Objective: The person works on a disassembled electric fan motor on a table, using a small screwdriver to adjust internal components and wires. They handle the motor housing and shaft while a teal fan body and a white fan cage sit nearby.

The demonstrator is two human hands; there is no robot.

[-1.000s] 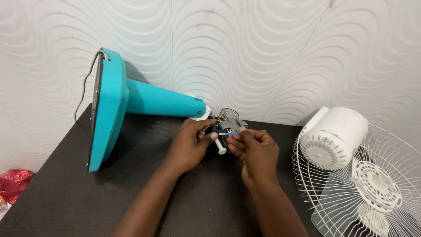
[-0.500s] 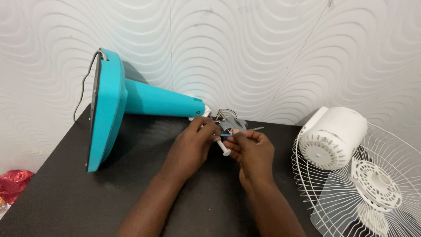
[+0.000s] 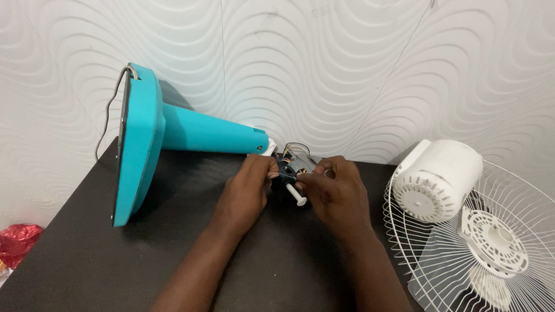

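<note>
I see the motor (image 3: 296, 167) at mid-table, just off the narrow end of the teal stand (image 3: 173, 136), with both hands closed around it. A white shaft (image 3: 298, 195) sticks out of it toward me, and thin wires (image 3: 293, 148) loop above it. My left hand (image 3: 245, 193) grips the motor's left side, fingers curled shut. My right hand (image 3: 335, 193) pinches its front with thumb and forefinger closed; whether a small part sits between those fingertips I cannot tell, as the view is too small there. The stand lies on its side on the dark table (image 3: 75, 254), base to the left. At right, well apart, lie a white housing (image 3: 436, 179) and a wire grille (image 3: 497, 242). A red wrapper (image 3: 16, 240) lies off the table's left edge.
</note>
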